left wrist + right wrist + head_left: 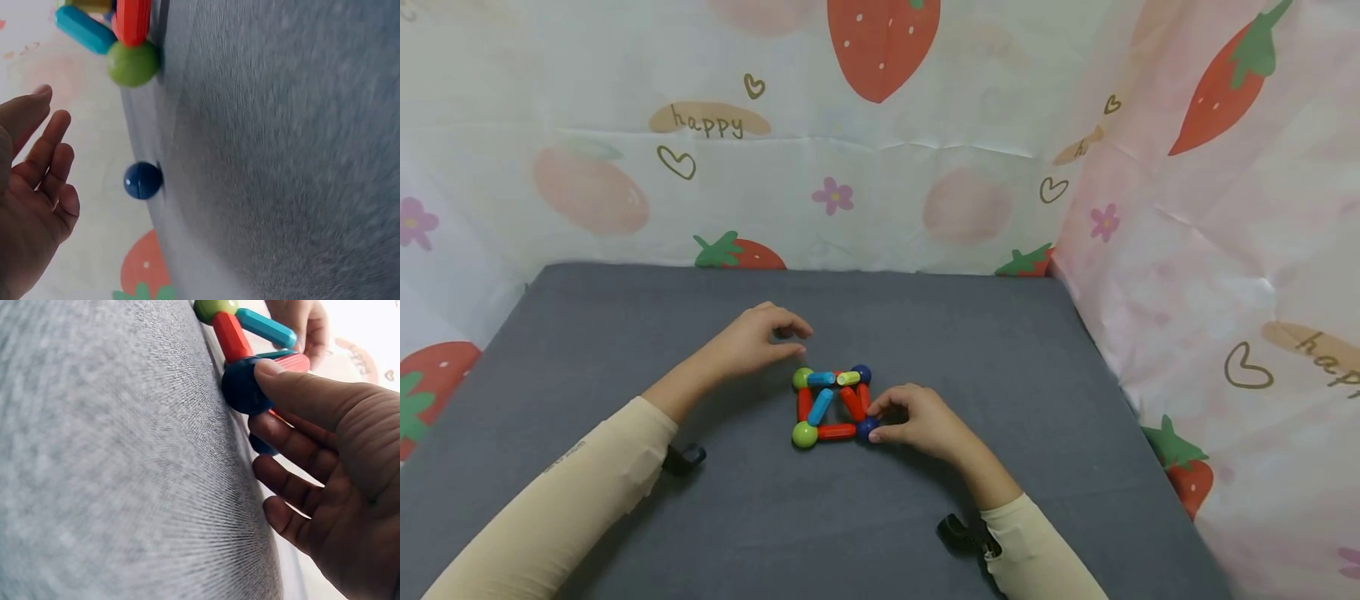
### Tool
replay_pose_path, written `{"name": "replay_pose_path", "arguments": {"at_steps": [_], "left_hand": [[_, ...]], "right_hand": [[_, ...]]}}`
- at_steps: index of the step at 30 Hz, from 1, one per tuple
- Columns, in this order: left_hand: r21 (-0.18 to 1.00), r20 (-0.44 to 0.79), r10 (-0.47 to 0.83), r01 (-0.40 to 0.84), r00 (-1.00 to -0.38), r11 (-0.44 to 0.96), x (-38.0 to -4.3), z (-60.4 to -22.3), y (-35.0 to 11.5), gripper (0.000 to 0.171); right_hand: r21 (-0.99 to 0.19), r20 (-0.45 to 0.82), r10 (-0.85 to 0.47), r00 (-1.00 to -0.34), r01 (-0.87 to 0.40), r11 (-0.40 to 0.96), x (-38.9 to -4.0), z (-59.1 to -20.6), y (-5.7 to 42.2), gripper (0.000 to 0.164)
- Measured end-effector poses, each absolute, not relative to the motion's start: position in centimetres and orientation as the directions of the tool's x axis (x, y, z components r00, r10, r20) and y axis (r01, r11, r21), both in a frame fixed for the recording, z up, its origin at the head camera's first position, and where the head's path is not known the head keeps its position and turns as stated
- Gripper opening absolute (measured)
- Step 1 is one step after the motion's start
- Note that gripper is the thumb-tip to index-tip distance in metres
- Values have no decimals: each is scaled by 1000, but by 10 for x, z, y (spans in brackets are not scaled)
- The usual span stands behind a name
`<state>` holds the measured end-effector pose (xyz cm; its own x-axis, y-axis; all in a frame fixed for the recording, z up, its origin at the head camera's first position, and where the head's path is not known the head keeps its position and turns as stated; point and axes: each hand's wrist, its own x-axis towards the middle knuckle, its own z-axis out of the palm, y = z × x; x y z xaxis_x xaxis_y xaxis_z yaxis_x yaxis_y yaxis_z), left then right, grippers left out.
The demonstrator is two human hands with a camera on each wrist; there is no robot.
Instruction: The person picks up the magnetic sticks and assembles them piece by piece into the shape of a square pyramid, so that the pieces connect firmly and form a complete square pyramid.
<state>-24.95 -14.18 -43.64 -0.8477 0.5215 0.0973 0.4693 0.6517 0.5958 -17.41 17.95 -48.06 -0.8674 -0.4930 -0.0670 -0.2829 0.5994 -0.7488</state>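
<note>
A square of magnetic rods and balls lies on the grey cloth. Green balls mark its left corners, dark blue balls its right ones. Red rods form the sides. From the corners, blue rods, a yellow rod and another red rod slant up and inward. My right hand pinches the near right blue ball between thumb and forefinger. My left hand hovers beyond the far left corner, holding nothing, fingers loosely bent. A loose dark blue ball shows near it in the left wrist view.
The grey cloth-covered table extends around the square. Behind it and at both sides hang pale curtains printed with strawberries. A black wrist strap piece sticks out under the left sleeve, another black piece by the right sleeve.
</note>
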Motion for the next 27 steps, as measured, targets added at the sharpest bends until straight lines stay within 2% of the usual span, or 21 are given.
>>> {"name": "replay_pose_path", "arguments": {"at_steps": [13,21,27], "left_hand": [[636,22,363,293,-932,714,-290,-463,-170,42],[722,-69,322,176,-944,669,-301,-476,-177,51],[741,-90,318,150,-944,655,-308,-482,-176,54]], "right_hand": [[-746,-46,-492,-870,-297,595,-174,-483,180,24],[-753,-44,-490,-871,-294,589,-174,-485,180,24],[-758,-42,-487,-873,-290,585,-175,-486,180,24]]}}
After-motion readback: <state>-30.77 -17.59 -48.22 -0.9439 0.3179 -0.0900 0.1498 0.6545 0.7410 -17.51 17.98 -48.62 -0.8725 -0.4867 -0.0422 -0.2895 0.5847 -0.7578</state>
